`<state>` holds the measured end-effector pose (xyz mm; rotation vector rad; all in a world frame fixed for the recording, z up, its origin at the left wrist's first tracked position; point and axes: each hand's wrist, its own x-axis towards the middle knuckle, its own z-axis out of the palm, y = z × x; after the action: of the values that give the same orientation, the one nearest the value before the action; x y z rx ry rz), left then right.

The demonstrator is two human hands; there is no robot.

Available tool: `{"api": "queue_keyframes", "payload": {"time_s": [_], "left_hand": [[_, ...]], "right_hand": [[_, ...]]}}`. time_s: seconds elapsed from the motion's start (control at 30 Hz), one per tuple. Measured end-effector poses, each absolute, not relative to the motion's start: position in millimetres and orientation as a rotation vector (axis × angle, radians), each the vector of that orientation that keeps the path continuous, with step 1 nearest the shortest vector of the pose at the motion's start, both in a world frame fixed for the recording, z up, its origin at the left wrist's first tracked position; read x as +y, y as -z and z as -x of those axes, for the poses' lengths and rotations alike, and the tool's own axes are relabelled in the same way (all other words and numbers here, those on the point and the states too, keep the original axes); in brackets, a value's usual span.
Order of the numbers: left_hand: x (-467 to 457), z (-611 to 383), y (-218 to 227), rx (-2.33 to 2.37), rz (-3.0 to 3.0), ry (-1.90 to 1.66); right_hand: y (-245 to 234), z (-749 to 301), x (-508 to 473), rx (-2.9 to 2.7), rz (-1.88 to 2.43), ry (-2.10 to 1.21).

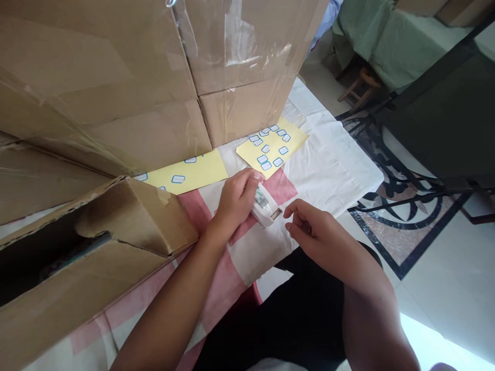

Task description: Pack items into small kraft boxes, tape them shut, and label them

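My left hand [240,195] is closed around the far end of a small white plastic device [266,210]. A clear window shows on its upper side, and a small dark opening sits at the end nearest my right hand. What is inside the window is too small to name. Just to the right of that opening, my right hand [309,226] hovers with thumb and forefinger bent and apart, nothing visible between them. Beyond my left hand lies a yellow sheet [274,147] carrying several white stickers with blue borders.
A second yellow sheet with stickers [201,172] lies partly under stacked cardboard boxes [147,87]. An open cardboard box [154,221] stands at the left. The cloth-covered table [332,149] ends at the right, above a tiled floor. A wooden stool [359,87] stands farther back.
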<state>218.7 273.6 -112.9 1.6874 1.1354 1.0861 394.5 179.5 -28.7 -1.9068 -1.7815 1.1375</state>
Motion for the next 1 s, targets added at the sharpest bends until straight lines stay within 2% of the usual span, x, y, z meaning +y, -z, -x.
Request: {"api": "queue_keyframes", "payload": {"time_s": [0.37,0.63,1.0], "left_hand": [[273.8,-219.1,114.6,1.12,-1.689,-1.101],[273.2,-218.6,112.7,1.109,-1.681,-1.102],[272.9,-219.1,113.3,1.096,-1.701,-1.117]], "right_hand": [[19.5,-391.2,180.0,-1.67,1.831,-1.135],[29.3,-394.7,182.3,-1.916,2.006,-1.085],[47.0,-398.5,190.7,-1.854,2.0,-1.191]]}}
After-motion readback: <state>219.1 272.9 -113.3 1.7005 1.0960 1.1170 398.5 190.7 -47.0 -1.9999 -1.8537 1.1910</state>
